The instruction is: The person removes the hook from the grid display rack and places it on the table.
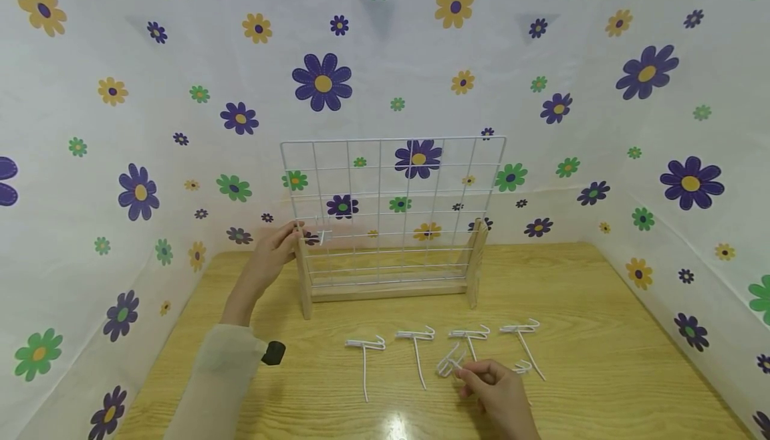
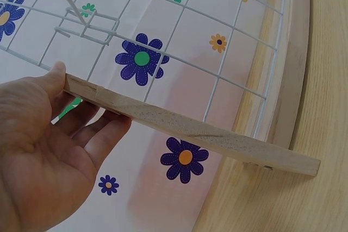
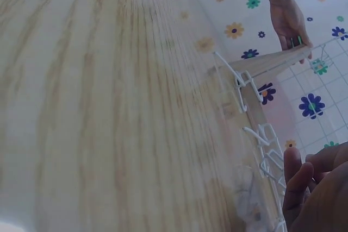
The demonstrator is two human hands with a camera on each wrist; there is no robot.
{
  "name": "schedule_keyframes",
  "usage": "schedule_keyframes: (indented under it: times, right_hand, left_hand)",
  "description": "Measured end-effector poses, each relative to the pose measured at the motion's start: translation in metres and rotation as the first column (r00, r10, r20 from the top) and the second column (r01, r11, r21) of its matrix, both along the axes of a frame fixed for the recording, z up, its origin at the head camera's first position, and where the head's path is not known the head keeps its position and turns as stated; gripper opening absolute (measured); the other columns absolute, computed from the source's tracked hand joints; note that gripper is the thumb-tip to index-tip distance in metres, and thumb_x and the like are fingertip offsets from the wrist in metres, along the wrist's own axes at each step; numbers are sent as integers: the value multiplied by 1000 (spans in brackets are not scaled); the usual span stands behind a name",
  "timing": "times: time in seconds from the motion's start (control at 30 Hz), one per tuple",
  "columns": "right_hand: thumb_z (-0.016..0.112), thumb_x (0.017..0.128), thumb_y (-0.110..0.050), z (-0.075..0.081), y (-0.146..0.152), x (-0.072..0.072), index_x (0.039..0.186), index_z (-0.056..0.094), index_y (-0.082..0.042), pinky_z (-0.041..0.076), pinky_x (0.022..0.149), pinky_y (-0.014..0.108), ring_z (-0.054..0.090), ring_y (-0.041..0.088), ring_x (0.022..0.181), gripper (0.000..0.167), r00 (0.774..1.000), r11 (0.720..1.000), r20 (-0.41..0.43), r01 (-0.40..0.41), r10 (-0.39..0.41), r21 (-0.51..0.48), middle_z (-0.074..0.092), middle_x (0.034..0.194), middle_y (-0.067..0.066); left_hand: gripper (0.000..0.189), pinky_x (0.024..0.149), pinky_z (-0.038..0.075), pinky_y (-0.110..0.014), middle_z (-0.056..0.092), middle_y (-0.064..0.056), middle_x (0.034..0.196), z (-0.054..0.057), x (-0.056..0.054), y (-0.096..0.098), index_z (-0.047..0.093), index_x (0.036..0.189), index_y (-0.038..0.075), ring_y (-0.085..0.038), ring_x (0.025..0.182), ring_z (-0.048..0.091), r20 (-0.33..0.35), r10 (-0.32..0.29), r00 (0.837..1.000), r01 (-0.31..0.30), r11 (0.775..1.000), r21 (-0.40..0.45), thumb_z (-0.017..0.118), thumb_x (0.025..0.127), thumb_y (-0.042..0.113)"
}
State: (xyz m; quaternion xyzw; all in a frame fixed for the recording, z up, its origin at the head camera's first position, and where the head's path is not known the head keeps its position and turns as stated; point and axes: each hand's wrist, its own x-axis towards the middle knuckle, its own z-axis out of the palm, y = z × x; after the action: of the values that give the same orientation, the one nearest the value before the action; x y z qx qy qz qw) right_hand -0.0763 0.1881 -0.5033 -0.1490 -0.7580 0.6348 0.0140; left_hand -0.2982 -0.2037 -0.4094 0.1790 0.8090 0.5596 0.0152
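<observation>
My left hand holds the left wooden post of a stand near its top. In the left wrist view the thumb lies at the post's end and the fingers go under it. A white wire grid stands upright in the stand. One white wire hook hangs on the grid close to that post. Low over the table, my right hand pinches another white wire hook between thumb and fingers. It overlaps the row of hooks in the head view.
Several white hooks, such as the leftmost hook and the rightmost hook, lie in a row on the wooden table. One more hook is partly hidden by my right hand. A flowered sheet surrounds the back and sides.
</observation>
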Motion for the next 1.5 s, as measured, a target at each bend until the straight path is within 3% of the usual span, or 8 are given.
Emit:
schedule_keyframes:
  times: [0.27,0.5,0.8,1.0,1.27,1.5]
  right_hand:
    - [76,93,-6,-2,-2,0,103,70,8,49,47,19,69,18,63,18,1000,1000,26,8,-8,12,75,82,14]
    - [75,92,0,1,-2,3,105,68,13,54,49,19,70,20,64,20,999,999,-12,-39,39,-15,75,86,19]
    - [77,89,2,0,-5,6,99,70,11,54,44,22,64,18,52,15,998,992,-33,-39,44,121,71,72,12]
    - [75,90,0,-1,-2,10,103,69,14,53,42,22,61,17,47,20,994,987,-1,-111,111,116,68,66,10]
    - [72,89,2,-4,0,13,106,65,17,57,44,25,63,17,49,24,981,980,36,-193,192,50,70,69,11]
    - [72,91,0,-5,0,16,103,64,16,58,46,26,63,15,51,22,973,971,59,-228,224,66,70,71,8]
  left_hand:
    - [58,113,43,-48,31,-19,165,-1,0,0,30,161,-1,-41,148,35,1,-2,1000,2,1000,-3,39,114,33]
    - [58,113,44,-48,32,-19,165,-2,-1,-1,31,161,1,-42,147,37,-5,4,1000,-4,1000,-7,40,114,34]
    - [57,112,44,-49,33,-20,164,-2,0,-1,33,160,1,-42,146,38,-10,-1,1000,1,1000,0,41,114,32]
    - [57,112,45,-49,35,-20,163,0,0,0,33,160,1,-42,146,39,-10,10,1000,-10,1000,-11,40,114,33]
    - [58,113,44,-50,33,-21,164,0,0,0,32,160,0,-43,147,37,-6,0,1000,0,1000,-7,40,114,33]
    - [59,114,43,-51,30,-20,165,1,1,0,31,161,0,-42,148,35,-8,-4,1000,4,1000,-10,39,114,34]
